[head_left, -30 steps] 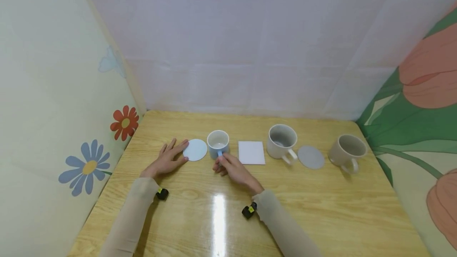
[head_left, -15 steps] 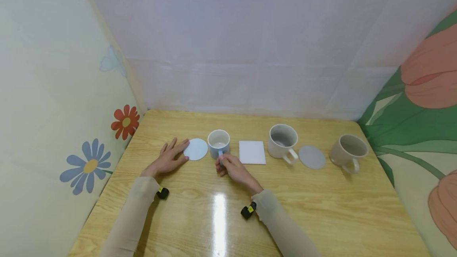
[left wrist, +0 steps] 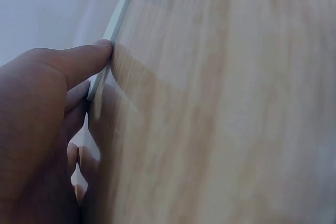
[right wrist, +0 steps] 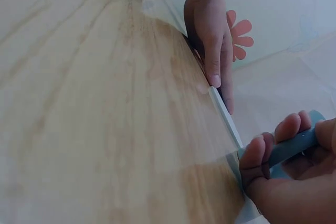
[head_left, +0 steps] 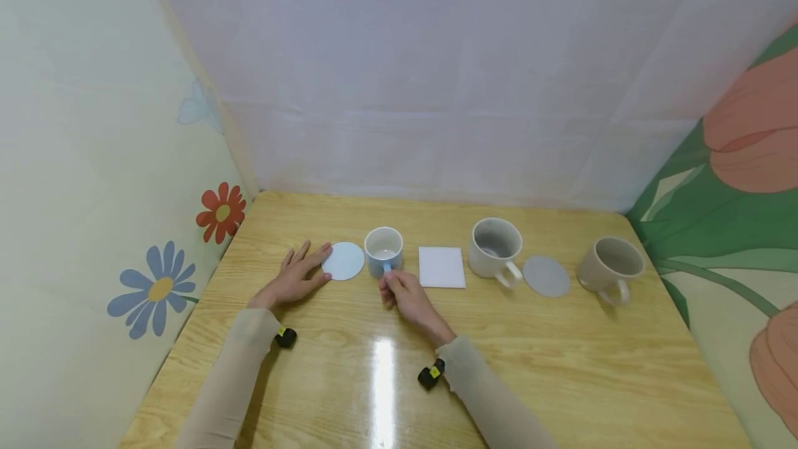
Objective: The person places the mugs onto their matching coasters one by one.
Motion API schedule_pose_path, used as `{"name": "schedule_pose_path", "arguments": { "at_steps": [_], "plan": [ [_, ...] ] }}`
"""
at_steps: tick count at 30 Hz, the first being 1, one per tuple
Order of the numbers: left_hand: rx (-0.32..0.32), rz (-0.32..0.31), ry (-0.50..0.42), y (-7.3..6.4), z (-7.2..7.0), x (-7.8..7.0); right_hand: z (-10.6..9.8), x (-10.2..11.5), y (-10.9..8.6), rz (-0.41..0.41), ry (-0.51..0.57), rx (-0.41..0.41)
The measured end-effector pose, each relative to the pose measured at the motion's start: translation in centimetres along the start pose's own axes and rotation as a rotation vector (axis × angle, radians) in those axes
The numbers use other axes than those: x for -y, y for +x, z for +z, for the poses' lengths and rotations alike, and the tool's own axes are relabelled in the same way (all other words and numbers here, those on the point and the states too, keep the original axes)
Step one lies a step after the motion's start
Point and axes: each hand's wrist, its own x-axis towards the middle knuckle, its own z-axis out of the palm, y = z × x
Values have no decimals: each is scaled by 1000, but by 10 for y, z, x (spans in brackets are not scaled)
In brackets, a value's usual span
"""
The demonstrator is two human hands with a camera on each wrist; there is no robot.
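Observation:
A small light-blue mug with a white inside stands upright in the head view, its handle toward the person. My right hand pinches that handle with thumb and curled fingers. Left of the mug lies a thin round pale-blue coaster. My left hand rests palm down beside it, fingers fairly straight, thumb and index fingertips touching its left edge. In the left wrist view, the thumb meets the coaster's rim. Part of the mug's handle is hidden by the right fingers.
On the wooden table, to the right, lie a square white coaster, a larger white mug, a round grey coaster and a beige mug. A pale cloth hangs behind.
The right wrist has turned slightly leftward while the hand keeps hold of the mug's handle. The whole view shifts a little; the left hand stays at the coaster.

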Motion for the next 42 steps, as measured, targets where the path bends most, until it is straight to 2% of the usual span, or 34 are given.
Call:
{"name": "schedule_pose_path", "arguments": {
  "at_steps": [8,23,33,42],
  "plan": [
    [5,-11,6,-1,0,-1,1,0,-2,-9,26,-42],
    [5,-12,-2,-1,-3,0,-2,5,0,-7,39,-66],
    [4,-11,6,0,-2,0,0,11,2,-50,88,-50],
    [4,-11,12,-1,0,0,-1,15,2,-70,49,-49]
  ]
}}
